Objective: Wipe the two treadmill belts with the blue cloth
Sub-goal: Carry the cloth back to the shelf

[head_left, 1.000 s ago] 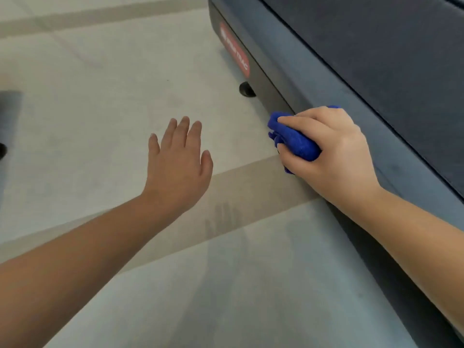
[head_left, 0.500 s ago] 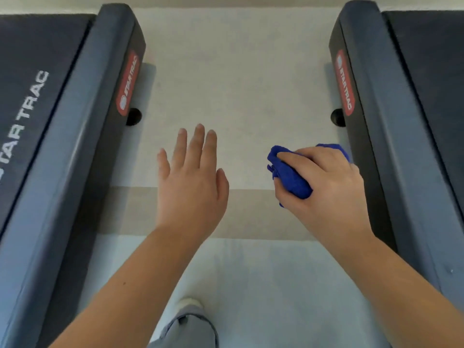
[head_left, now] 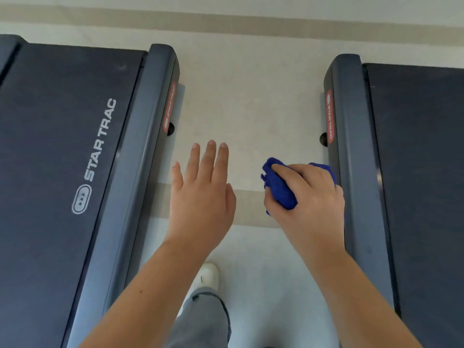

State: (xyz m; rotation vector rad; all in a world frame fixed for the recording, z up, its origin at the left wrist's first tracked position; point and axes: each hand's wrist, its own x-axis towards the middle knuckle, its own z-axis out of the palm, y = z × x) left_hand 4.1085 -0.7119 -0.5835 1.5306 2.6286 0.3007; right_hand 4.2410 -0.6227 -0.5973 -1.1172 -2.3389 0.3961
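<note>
The right grip (head_left: 308,197) is clenched round the blue cloth (head_left: 278,187), which is balled up w/ bits poking out front & back. The left grip (head_left: 203,197) is flat & loose, holding nothing. Both hang over the floor (head_left: 251,96) in the gap btwn 2 treadmills.

The cloth touches no belt. The left belt (head_left: 62,146) lies well out to the left of the left grip. The right belt (head_left: 421,172) lies right of the right grip, past a grey side rail (head_left: 351,146) just beside the cloth.

My guess: no wiping is on right now. I can't tell if either belt is clean, so maybe both are left to do.

Writing: big white "STAR TRAC" (head_left: 100,139) on the left belt. Each machine has a red label (head_left: 329,116) ahead of the grips; it seems to say the same, but it's tiny.
</note>
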